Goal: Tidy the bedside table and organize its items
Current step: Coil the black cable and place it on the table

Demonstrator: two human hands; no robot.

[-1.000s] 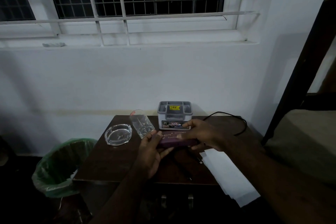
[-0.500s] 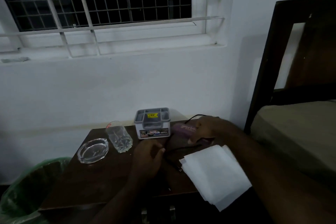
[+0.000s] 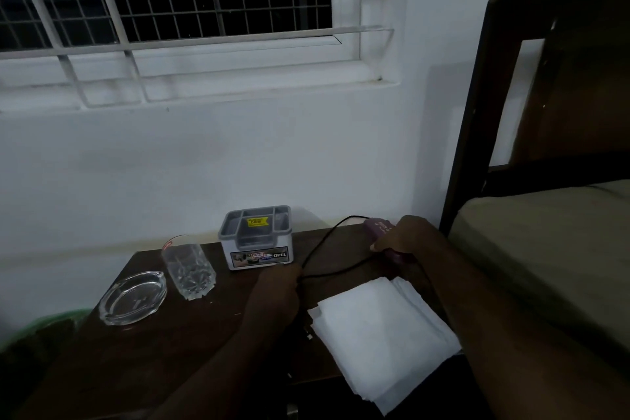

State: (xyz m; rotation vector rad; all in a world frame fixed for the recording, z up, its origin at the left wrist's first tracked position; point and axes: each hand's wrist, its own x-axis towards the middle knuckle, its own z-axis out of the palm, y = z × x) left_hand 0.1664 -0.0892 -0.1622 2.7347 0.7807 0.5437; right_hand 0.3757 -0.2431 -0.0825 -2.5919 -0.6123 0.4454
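Note:
On the dark wooden bedside table (image 3: pixel 177 344), my right hand (image 3: pixel 409 235) holds a purple box (image 3: pixel 378 227) at the back right corner. My left hand (image 3: pixel 278 290) rests at the table's middle, fingers closed on a black cable (image 3: pixel 327 242) that loops toward the back. A grey and white organiser box (image 3: pixel 257 239) stands at the back centre. To its left stand a clear drinking glass (image 3: pixel 189 271) and a glass ashtray (image 3: pixel 133 297). Folded white paper sheets (image 3: pixel 381 334) hang over the front right edge.
A dark bed frame (image 3: pixel 477 119) and mattress (image 3: pixel 552 249) stand close on the right. The white wall and barred window (image 3: pixel 170 10) are behind the table. A green-lined bin (image 3: pixel 51 320) sits low at the left.
My right hand carried the purple box from the table's middle to the back right corner. My left hand let go of the box and closed on the black cable. The view swung right.

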